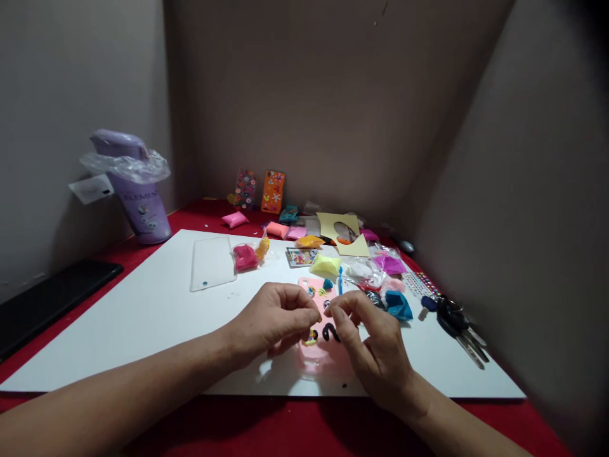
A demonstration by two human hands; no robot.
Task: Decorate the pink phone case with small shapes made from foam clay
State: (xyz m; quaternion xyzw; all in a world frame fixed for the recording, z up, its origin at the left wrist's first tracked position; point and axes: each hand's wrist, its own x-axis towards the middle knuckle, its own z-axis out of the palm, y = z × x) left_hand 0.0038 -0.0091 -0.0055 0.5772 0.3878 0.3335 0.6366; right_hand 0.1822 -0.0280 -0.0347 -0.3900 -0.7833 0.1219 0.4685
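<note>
While your left hand (285,317) and right hand (373,343) pinch nearly closed over the pink case (323,358), you're maybe decorating; I can't tell what's held. Gentle fingers seem needed next.

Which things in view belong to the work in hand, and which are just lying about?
Likely in use: pink case beneath left hand and right hand, black squiggle on it, blue stick, yellow packet.

Apparently lying about: purple bottle, keys, black slab.
</note>
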